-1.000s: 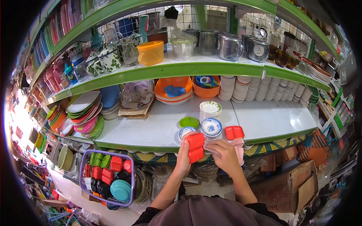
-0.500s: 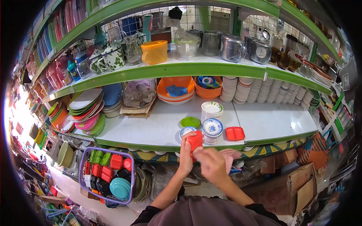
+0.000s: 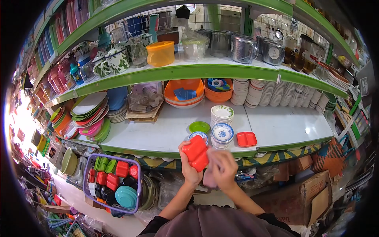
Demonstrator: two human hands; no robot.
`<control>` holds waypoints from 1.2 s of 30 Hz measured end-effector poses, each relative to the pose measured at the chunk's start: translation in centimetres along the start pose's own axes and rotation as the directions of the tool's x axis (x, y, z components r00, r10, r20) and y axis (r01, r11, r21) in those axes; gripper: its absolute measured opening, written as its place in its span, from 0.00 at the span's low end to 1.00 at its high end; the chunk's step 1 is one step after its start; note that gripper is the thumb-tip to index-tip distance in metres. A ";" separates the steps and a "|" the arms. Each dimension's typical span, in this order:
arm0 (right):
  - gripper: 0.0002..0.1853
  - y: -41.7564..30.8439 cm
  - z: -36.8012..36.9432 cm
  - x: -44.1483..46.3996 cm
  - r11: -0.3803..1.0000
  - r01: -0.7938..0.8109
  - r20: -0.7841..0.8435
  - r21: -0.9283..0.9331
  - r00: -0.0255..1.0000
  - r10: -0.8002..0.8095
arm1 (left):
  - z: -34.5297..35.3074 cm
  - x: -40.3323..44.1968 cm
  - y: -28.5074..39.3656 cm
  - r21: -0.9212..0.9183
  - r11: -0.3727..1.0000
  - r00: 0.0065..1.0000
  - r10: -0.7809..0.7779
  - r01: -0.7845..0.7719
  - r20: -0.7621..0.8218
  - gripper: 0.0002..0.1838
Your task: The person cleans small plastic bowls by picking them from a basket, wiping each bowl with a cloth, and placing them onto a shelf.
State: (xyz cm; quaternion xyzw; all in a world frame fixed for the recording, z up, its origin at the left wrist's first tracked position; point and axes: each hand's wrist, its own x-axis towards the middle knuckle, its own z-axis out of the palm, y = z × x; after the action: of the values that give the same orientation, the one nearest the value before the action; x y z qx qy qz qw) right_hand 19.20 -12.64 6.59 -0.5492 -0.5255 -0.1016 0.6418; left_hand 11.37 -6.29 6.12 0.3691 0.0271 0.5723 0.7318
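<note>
My left hand (image 3: 188,170) grips a red divided sauce dish (image 3: 196,153), its underside turned up towards me. Beside the dish's right edge, my right hand (image 3: 224,169) is closed on a pinkish cloth (image 3: 211,176), slightly blurred by motion. A similar red two-part dish (image 3: 246,139) lies on the white shelf to the right. Just beyond my hands stand a stack of blue-patterned bowls (image 3: 222,133) and a stack of green-patterned bowls (image 3: 222,112). A green dish (image 3: 199,126) lies left of them, above another blue-rimmed bowl (image 3: 198,136) partly hidden by the held dish.
A purple basket (image 3: 139,181) with red, green, black and teal dishes stands low on the left. Orange basins (image 3: 183,94) and stacked white cups (image 3: 252,94) line the shelf's back. The green shelf edge (image 3: 158,154) runs before me. Cardboard boxes (image 3: 292,201) lie at lower right.
The red dish in my left hand has turned so its broad underside shows, and sits slightly lower left. My right hand has shifted slightly, with the cloth now hanging at its left.
</note>
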 end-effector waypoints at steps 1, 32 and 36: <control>0.16 0.7 0.1 0.2 0.997 -0.082 -0.058 0.013 0.995 0.083 | -0.1 0.0 -0.1 0.037 0.999 1.000 0.016 -0.016 -0.016 0.20; 0.18 -0.6 -1.3 -0.4 0.994 -0.020 -0.025 -0.107 1.000 0.017 | 0.5 -0.8 0.0 -0.039 0.999 1.000 0.026 -0.026 0.006 0.21; 0.20 -2.3 -1.8 -1.3 0.997 0.079 0.087 -0.002 0.993 -0.078 | -0.1 -0.5 -0.5 0.092 0.993 0.997 0.072 -0.074 0.022 0.23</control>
State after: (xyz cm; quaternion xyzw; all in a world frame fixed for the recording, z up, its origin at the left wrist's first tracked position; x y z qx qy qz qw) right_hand 18.06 -15.57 7.28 -0.5339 -0.5737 -0.1043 0.6124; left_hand 11.53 -6.68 5.60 0.4088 0.0335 0.5932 0.6927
